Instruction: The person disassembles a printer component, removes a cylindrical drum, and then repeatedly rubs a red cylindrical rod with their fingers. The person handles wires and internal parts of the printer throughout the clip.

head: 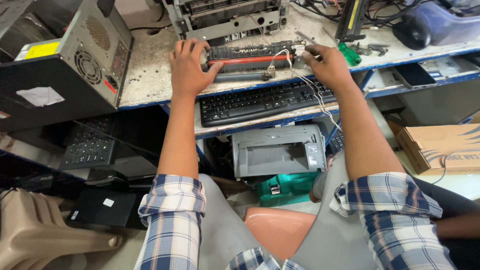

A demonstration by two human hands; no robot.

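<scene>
I see my left hand gripping one end of a long black roller assembly on the counter, steadying it. My right hand pinches its other end, fingers closed. A cardboard box sits right, contents hidden.

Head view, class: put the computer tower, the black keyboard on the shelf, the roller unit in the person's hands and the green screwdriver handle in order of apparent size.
1. Computer tower, though nearer the camera
2. Black keyboard
3. Roller unit, held by left hand and right hand
4. Green screwdriver handle
</scene>
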